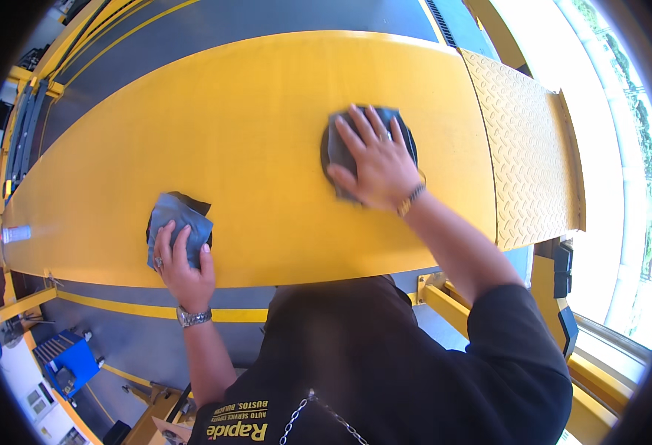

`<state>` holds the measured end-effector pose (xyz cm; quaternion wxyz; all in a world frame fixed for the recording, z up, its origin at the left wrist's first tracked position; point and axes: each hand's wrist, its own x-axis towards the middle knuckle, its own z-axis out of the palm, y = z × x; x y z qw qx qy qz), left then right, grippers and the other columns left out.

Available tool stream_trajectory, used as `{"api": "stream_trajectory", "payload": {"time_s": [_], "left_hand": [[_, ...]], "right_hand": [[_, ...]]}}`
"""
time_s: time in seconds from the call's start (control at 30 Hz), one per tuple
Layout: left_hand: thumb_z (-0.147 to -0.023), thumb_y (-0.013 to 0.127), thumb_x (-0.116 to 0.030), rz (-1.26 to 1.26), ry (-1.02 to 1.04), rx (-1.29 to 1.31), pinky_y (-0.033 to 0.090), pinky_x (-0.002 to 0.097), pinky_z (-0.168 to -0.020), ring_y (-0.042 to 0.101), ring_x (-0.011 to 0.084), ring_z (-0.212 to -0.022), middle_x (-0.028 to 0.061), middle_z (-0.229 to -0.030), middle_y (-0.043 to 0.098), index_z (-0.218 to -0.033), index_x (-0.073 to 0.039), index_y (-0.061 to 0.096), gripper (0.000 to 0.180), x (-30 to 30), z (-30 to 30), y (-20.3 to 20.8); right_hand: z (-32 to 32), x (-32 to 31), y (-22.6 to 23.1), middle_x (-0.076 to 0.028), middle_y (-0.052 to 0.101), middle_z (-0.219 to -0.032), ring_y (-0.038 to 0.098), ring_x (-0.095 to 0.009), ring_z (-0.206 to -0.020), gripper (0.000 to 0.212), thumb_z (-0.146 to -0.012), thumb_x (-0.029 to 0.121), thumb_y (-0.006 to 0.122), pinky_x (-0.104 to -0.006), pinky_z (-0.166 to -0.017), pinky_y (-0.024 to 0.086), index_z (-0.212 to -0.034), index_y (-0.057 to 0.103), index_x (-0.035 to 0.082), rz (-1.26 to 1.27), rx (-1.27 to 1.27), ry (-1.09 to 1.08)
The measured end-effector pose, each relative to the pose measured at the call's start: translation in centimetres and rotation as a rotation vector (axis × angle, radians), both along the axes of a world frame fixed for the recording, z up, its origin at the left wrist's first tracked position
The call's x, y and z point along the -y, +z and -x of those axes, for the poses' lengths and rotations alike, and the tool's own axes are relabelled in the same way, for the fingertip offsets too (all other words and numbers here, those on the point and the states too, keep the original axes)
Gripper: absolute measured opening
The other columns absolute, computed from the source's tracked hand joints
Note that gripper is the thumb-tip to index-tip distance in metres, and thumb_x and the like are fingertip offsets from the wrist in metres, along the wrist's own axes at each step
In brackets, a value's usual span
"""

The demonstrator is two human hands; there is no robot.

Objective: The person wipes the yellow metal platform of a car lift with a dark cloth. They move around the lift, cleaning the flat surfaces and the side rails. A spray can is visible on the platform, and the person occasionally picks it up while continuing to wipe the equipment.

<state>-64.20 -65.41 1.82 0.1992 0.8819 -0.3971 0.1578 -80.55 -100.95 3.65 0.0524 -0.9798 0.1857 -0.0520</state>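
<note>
My right hand (379, 167) lies flat with spread fingers on a grey cloth or sheet (341, 141). Beneath that piece is a dark round pad or disc (326, 159), mostly covered, resting on a broad yellow metal platform (267, 148). Farther left and nearer to me, my left hand (183, 259) has its fingers bent over a crumpled blue-grey cloth (181, 211), with the thumb along its right side. A black piece (196, 203) shows under this cloth. What either piece is made of I cannot tell for sure.
At the right, the platform joins a yellow tread-plate ramp (526, 148). A white and red can (17, 234) lies at its far left end. Below left, a blue cart (70, 363) stands on the grey floor. My body is close against the near edge.
</note>
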Motion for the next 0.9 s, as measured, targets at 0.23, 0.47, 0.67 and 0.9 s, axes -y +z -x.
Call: {"api": "stream_trajectory", "payload": {"time_s": [0.23, 0.47, 0.67, 0.9], "left_hand": [[-0.087, 0.066, -0.024, -0.012, -0.012, -0.019, 0.038, 0.0554, -0.111, 0.049, 0.0433, -0.133, 0.0197, -0.139, 0.058, -0.117, -0.002, 0.069, 0.038, -0.1, 0.1, -0.3], [-0.089, 0.063, -0.026, -0.004, -0.038, -0.025, 0.037, 0.0569, -0.112, 0.048, 0.0444, -0.134, 0.0205, -0.14, 0.058, -0.119, -0.002, 0.068, 0.039, -0.6, -0.4, -0.5], [-0.087, 0.064, -0.02, 0.022, -0.026, -0.033, 0.037, 0.0562, -0.112, 0.048, 0.0435, -0.136, 0.0183, -0.142, 0.057, -0.12, -0.002, 0.067, 0.038, -0.6, -0.6, -0.8], [-0.089, 0.065, -0.022, 0.011, -0.057, 0.004, 0.038, 0.0568, -0.111, 0.049, 0.0441, -0.134, 0.0192, -0.142, 0.056, -0.121, -0.001, 0.066, 0.038, -0.4, -0.5, -0.9]], "right_hand": [[10.3, -8.3, 2.1, -0.017, 0.026, -0.167, 0.022, -0.039, -0.155, 0.082, -0.09, 0.057, 0.062, -0.0641, -0.122, 0.015, -0.156, 0.041, 0.013, -0.181, -0.21, -0.13], [-5.0, 11.6, -1.3, -0.01, 0.026, -0.169, 0.02, -0.03, -0.157, 0.079, -0.096, 0.064, 0.047, -0.0564, -0.125, 0.015, -0.161, 0.034, 0.02, 0.004, -0.019, -0.297], [-11.5, 16.8, -1.2, -0.01, 0.025, -0.169, 0.021, -0.031, -0.156, 0.079, -0.099, 0.066, 0.039, -0.0565, -0.126, 0.016, -0.161, 0.032, 0.018, -0.005, -0.033, -0.403], [10.3, -1.1, 0.6, -0.018, 0.026, -0.167, 0.021, -0.038, -0.155, 0.082, -0.093, 0.058, 0.057, -0.0606, -0.123, 0.016, -0.158, 0.037, 0.011, -0.097, -0.055, -0.288]]}}
